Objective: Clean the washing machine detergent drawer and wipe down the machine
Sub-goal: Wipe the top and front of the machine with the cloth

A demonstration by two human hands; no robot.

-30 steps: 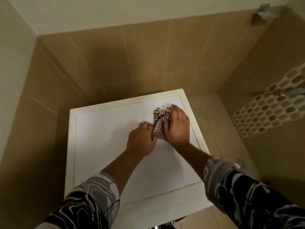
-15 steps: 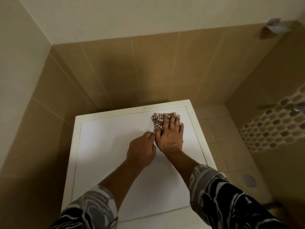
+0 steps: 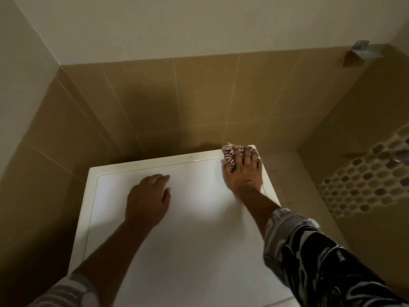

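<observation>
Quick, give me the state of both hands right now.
Left hand: open, flat on the machine top, holding nothing.
Right hand: open, pressing the checked cloth.

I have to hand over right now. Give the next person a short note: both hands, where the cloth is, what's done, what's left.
Right hand: flat on the checked cloth, pressing it at the far right corner of the washing machine top.
Left hand: empty, palm resting on the top, left of centre.
Done: top wipe under way.
Left: the rest of the top. Detergent drawer and machine front are out of view, so state unknown.
</observation>
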